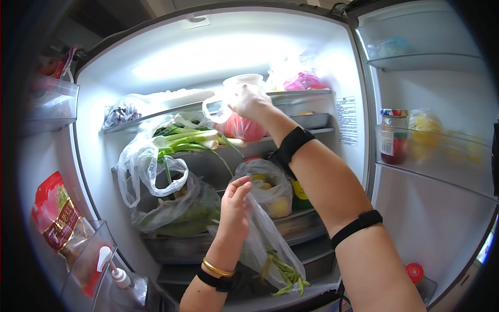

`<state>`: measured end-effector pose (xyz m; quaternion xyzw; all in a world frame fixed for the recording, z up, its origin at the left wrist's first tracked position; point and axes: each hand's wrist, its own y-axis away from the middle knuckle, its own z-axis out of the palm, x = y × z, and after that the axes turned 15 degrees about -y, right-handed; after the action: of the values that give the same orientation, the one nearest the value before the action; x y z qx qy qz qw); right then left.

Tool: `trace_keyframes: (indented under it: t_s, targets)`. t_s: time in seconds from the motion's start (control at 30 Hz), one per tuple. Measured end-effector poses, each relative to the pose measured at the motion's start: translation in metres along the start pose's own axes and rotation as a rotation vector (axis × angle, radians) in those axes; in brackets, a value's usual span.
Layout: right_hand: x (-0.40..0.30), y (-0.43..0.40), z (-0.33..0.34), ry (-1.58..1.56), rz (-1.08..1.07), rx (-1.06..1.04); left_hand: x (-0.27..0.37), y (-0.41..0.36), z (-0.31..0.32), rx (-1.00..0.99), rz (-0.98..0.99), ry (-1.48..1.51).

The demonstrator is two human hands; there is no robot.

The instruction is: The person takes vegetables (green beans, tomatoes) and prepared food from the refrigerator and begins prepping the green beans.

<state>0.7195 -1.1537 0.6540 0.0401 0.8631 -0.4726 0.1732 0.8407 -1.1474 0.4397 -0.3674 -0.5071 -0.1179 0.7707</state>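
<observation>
My right hand (251, 102) reaches up to the upper shelf and grips a whitish plastic tub (243, 80), washed out by the light. Just below it hangs a bag with red contents (245, 128), its white handle loop beside my fingers. Lower down, my left hand (235, 208) has its fingers curled at the top of a clear plastic bag (269, 230). Green bean pods (286, 271) lie in the bag's lower end, some poking out. Leeks or large scallions (191, 140) stick out of a plastic bag on the middle shelf, left of my right hand.
A bag of round yellowish produce (269, 187) and a bag of green vegetables (183, 210) fill the lower shelf. A metal tray (310, 120) sits at right. The open doors hold a jar (393, 136), a red food pouch (58, 214) and a pump bottle (121, 279).
</observation>
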Motion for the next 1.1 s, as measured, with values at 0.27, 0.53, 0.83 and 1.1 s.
trace_keyframes:
  t_s: [0.27,0.53,0.83,1.1]
  targets:
    - [0.024,-0.008,0.004,-0.907,0.021,0.589,-0.007,-0.005,0.007,-0.002,-0.033,0.041]
    - [0.011,0.021,-0.044,-0.947,-0.048,0.654,0.002,0.009,0.01,-0.008,-0.022,0.091]
    - [0.004,0.076,-0.087,-1.145,-0.017,0.502,0.009,0.035,0.027,0.033,-0.008,0.054]
    - [0.006,0.137,-0.094,-1.255,-0.036,0.407,-0.004,0.092,0.046,-0.108,-0.052,0.166]
